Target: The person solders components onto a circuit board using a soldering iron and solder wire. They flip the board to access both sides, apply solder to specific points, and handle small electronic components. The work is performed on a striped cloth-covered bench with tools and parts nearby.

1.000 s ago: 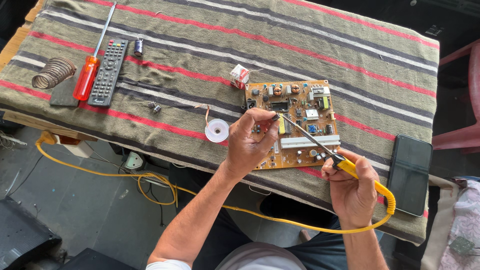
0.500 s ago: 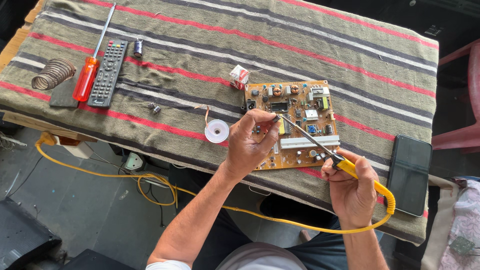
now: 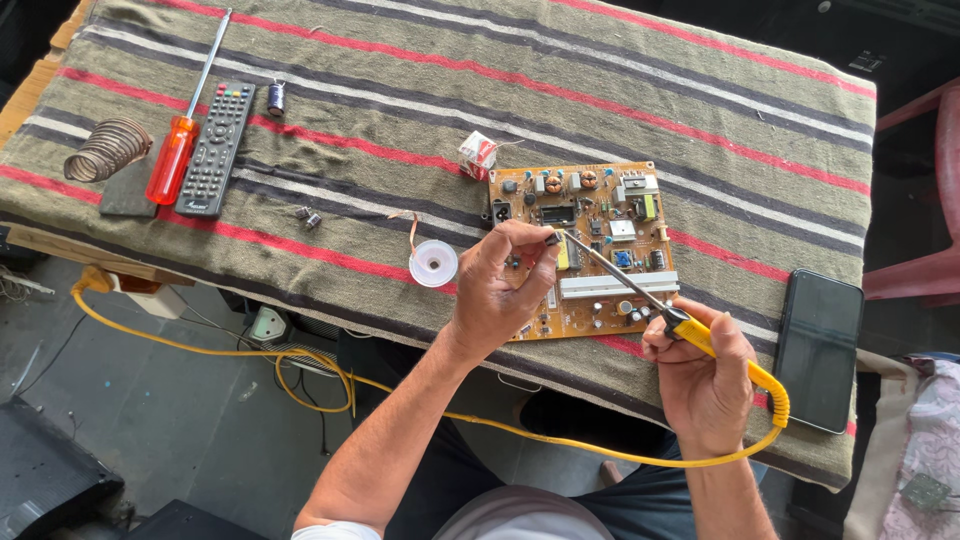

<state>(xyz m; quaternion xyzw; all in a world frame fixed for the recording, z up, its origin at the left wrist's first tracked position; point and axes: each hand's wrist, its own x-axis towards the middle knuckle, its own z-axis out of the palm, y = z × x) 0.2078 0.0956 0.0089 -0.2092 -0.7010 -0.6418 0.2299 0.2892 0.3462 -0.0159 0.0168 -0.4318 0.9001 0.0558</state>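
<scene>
Risk first: hot tip of soldering iron [image 3: 640,295] sitting right at left-hand fingertips [image 3: 535,240], so a burn likely from any small slip; small dark part pinched there easy to drop among the board components. Also possible: tip skidding across circuit board [image 3: 585,250] and bridging neighbouring pads; yellow cord [image 3: 520,432] hanging off the table edge and looping low, apt to snag and tug the iron; board lying loose on striped blanket [image 3: 600,100], free to shift under pressure; cloth scorchable if the iron gets laid down on it.

Left hand [image 3: 500,290]: curled over near-left part of the board, thumb and forefinger closed on a tiny dark piece, exact kind too small to tell; other fingers folded, wrist above the near table edge, forearm coming up from lower left.

Right hand [image 3: 705,385]: wrapped closed round the yellow handle, pen-like grip, just off the board's near-right corner; shaft angled up-left across the board, tip meeting the left-hand pinch above the board's left-centre.

Board flat, roughly mid-table, slightly right. White solder spool [image 3: 434,264] just left of the left hand. Small red-and-white box [image 3: 478,155] beyond the board's far-left corner. Black phone [image 3: 818,350] at right, well apart. Far left: remote control [image 3: 215,150], orange-handled screwdriver [image 3: 178,140], coiled iron stand [image 3: 108,150], dark capacitor [image 3: 276,97], all untouched
</scene>
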